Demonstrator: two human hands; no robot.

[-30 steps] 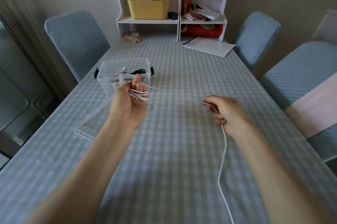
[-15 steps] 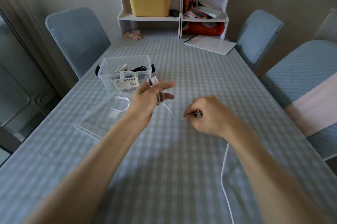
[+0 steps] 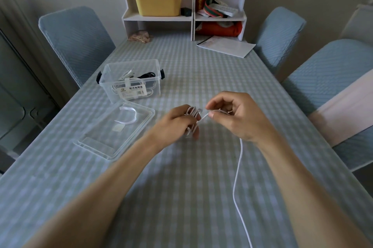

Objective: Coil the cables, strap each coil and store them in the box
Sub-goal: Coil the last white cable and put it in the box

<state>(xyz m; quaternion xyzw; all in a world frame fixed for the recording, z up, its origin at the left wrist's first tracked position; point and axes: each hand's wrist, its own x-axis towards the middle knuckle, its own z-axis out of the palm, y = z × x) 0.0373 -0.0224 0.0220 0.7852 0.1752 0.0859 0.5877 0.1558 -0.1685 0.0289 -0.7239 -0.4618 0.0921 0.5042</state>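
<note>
A thin white cable is wound in several loops around the fingers of my left hand, which holds the coil above the table's middle. My right hand pinches the cable between thumb and forefinger right beside the coil. The loose end trails from under my right hand toward the near edge and out of view. The clear plastic box stands at the left with coiled cables inside. Its clear lid lies in front of it, with a white strap on top.
The table has a checked cloth. A white shelf unit with a yellow bin stands at the far end, and a paper sheet lies near it. Blue-covered chairs flank both sides.
My right hand moved left until it met my left hand, laying more cable onto the coil. My left hand came down and rightward, away from the box.
</note>
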